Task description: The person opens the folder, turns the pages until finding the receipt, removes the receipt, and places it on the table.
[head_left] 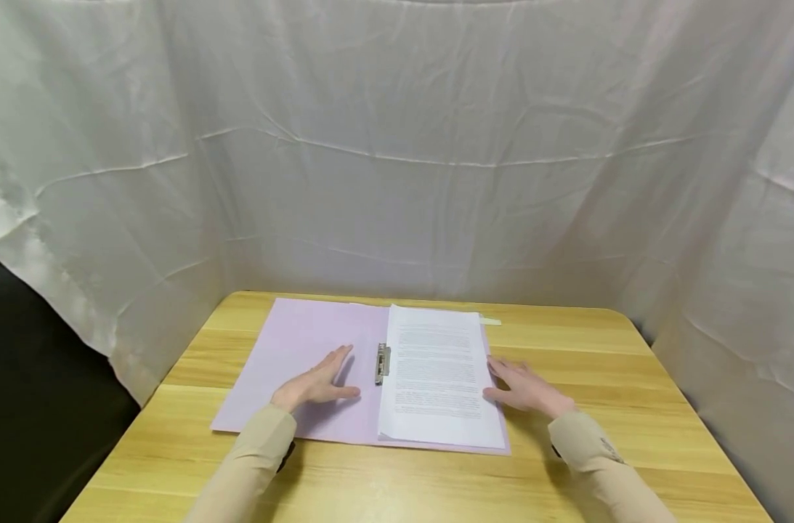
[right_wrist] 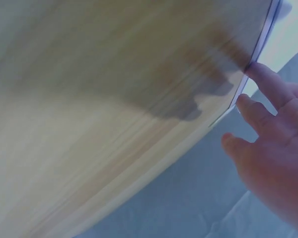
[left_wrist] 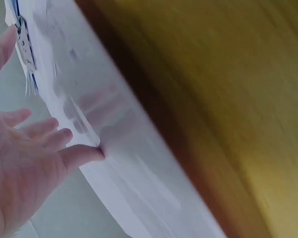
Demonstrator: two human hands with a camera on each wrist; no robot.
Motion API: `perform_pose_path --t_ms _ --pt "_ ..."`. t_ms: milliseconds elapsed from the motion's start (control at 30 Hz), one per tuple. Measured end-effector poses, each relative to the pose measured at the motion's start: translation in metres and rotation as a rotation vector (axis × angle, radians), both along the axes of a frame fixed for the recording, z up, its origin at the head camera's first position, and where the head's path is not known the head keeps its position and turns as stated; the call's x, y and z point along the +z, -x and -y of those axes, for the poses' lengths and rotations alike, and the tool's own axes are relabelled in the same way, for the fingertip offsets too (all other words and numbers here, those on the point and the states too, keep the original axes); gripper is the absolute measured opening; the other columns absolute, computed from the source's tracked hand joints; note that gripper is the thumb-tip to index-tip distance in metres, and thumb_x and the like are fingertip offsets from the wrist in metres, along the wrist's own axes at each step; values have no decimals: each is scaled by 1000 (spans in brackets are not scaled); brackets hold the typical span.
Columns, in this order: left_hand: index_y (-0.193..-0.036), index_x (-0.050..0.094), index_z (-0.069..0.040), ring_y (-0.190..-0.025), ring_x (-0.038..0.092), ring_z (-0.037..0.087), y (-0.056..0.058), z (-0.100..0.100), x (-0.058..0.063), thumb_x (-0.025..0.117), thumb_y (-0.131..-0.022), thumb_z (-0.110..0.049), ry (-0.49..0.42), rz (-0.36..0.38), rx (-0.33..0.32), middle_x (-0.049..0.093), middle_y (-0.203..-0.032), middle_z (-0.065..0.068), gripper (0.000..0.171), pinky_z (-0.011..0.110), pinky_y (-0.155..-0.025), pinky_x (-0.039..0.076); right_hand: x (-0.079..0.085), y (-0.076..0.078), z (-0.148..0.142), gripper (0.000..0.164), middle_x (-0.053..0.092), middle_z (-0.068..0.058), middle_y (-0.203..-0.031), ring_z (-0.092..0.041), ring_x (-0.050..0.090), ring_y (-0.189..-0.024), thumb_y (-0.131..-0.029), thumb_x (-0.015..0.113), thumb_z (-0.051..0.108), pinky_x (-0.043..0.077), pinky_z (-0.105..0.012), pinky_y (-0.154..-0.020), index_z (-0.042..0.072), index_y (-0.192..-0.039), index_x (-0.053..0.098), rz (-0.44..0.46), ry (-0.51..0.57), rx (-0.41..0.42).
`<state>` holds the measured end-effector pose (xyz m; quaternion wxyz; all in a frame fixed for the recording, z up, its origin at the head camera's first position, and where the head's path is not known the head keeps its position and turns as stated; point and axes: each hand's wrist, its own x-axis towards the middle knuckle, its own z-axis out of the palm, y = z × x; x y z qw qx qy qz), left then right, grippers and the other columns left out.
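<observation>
A pale purple folder (head_left: 305,327) lies spread out on the wooden table, a metal clip (head_left: 383,363) at its spine. Printed sheets of paper (head_left: 439,370) cover its right half, their left edge at the clip. Over the bare left cover is my left hand (head_left: 318,383), fingers extended and thumb apart, holding nothing. In the left wrist view its little finger (left_wrist: 84,154) comes right down at the cover's surface. My right hand (head_left: 526,385) is at the right edge of the papers and folder, its fingers spread; the right wrist view shows fingertips (right_wrist: 252,70) along that edge.
The wooden table (head_left: 586,349) extends to the right and in front of the folder. A small pale tab (head_left: 491,321) sticks out past the folder's top right corner. Grey curtains (head_left: 429,218) hang behind and at both sides; something black (head_left: 37,378) is at far left.
</observation>
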<state>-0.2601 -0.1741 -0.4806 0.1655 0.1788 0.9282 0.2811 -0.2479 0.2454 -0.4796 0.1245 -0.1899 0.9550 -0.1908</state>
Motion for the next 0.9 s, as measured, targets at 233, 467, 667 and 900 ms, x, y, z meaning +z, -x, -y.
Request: perform_pose_path --t_ms 233,467,667,900 --pt "-159 17 2 -155 15 45 -4 -5 4 73 -91 -33 -5 21 -23 13 -166 28 95 60 -127 13 5 -10 -12 78 40 -30 -154 -53 30 -147 -99 61 42 10 -73 -120 -11 -150 35 -1 -44 -21" --pt "-157 24 2 -155 16 44 -11 -11 9 76 -88 -30 23 49 -41 14 -165 30 93 59 -127 14 5 -18 -24 75 48 -29 -149 -55 32 -144 -97 65 38 10 -77 -117 -13 -146 41 -20 -34 -43" --pt "-156 26 4 -154 22 43 -16 -12 15 77 -88 -25 47 72 -45 21 -164 28 89 56 -127 18 6 -23 -29 72 58 -24 -141 -58 33 -142 -94 67 37 10 -78 -115 -12 -142 47 -19 -45 -53" --pt "-156 25 5 -153 26 42 -23 -15 22 75 -90 -21 61 94 -48 25 -164 26 87 54 -127 21 7 -29 -39 65 66 -24 -131 -56 41 -138 -91 72 35 14 -80 -113 -9 -136 56 -32 -41 -66"
